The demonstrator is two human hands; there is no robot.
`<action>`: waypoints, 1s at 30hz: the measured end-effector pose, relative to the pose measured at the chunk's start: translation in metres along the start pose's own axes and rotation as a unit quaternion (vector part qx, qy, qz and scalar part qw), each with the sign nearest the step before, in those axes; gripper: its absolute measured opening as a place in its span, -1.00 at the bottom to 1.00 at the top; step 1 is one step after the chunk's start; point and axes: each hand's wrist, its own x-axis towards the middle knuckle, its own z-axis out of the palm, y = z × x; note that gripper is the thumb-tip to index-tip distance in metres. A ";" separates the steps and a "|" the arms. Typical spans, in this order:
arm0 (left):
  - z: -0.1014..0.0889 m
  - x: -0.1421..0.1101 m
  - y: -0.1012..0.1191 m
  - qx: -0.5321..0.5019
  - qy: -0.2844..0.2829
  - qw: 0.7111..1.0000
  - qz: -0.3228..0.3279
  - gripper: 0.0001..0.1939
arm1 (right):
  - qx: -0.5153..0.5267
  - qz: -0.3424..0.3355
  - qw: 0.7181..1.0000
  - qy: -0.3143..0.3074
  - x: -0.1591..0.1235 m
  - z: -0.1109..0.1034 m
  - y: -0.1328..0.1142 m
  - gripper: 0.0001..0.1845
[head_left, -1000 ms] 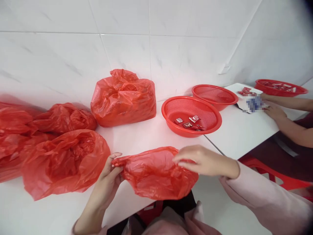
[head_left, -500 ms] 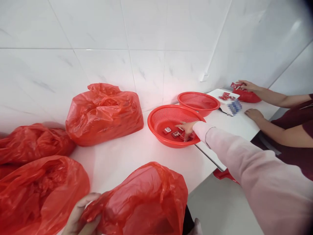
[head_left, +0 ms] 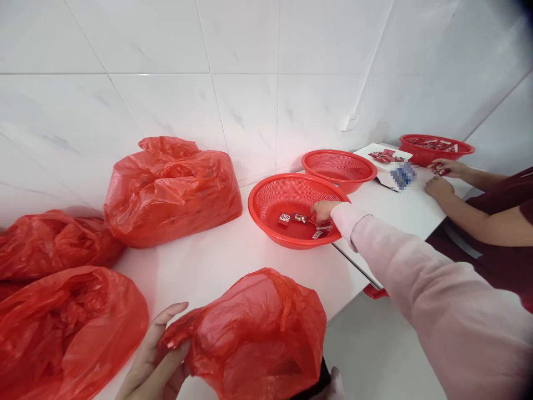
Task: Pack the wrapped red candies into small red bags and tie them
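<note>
My left hand (head_left: 160, 355) grips the gathered end of a red plastic bag (head_left: 262, 333) at the front edge of the table. That bag looks puffed out, and its contents cannot be made out. My right hand (head_left: 322, 213), at the end of a pink sleeve, is inside the nearer red perforated basket (head_left: 272, 238). Its fingers are closed on a small red packet (head_left: 313, 219), partly covered by the hand. Beside it on the basket floor lie a red packet with a black-and-white code (head_left: 284, 219) and a few other red packets (head_left: 300, 218).
Full red bags (head_left: 175, 194) stand along the wall, with an opened red bag (head_left: 70, 328) at left. A second basket (head_left: 339, 166) touches mine. Rightward are a white scale (head_left: 389, 176) bearing packets, a packet-filled basket (head_left: 437, 145) and a co-worker's hands (head_left: 443, 178).
My right hand's spread fingers have closed on a packet in the basket. My left hand and its bag have shifted slightly right. The co-worker's raised hand has come down beside the scale.
</note>
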 end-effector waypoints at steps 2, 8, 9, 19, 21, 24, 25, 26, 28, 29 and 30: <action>-0.002 0.000 -0.001 0.000 -0.004 1.000 -0.002 -0.36 | -0.007 0.011 1.000 0.000 0.001 0.000 0.000 -0.38; 0.003 -0.009 -0.003 0.005 0.004 1.000 0.006 -0.34 | 0.003 0.012 1.000 -0.028 -0.005 0.002 -0.003 -0.35; 0.005 -0.010 -0.003 0.006 0.006 1.000 0.013 -0.37 | 0.004 0.009 0.999 -0.030 -0.007 0.001 -0.003 -0.40; 0.009 -0.016 -0.004 0.025 -0.035 0.997 0.069 -0.80 | 0.101 -0.104 0.978 0.148 -0.087 -0.039 -0.037 -0.59; 0.013 -0.013 -0.005 0.010 -0.048 0.996 0.069 -0.80 | 0.238 -0.218 0.938 0.124 -0.126 -0.023 -0.071 -0.57; 0.021 -0.009 -0.006 -0.027 -0.047 0.996 0.067 -0.78 | 0.375 -0.358 0.854 -0.045 -0.170 0.031 -0.134 -0.59; 0.023 -0.008 -0.006 -0.039 -0.042 0.996 0.065 -0.77 | 0.365 -0.382 0.846 -0.068 -0.178 0.052 -0.153 -0.59; 0.024 -0.008 -0.005 -0.049 -0.036 0.996 0.062 -0.75 | 0.347 -0.392 0.850 -0.065 -0.181 0.071 -0.168 -0.61; 0.022 -0.010 -0.004 -0.064 -0.026 0.996 0.057 -0.74 | 0.268 -0.363 0.892 -0.013 -0.180 0.100 -0.187 -0.57; 0.019 -0.011 -0.003 -0.066 -0.020 0.996 0.057 -0.73 | 0.221 -0.345 0.912 0.018 -0.178 0.108 -0.190 -0.49; 0.016 -0.013 -0.002 -0.066 -0.012 0.996 0.059 -0.72 | 0.179 -0.330 0.925 0.054 -0.177 0.109 -0.190 -0.41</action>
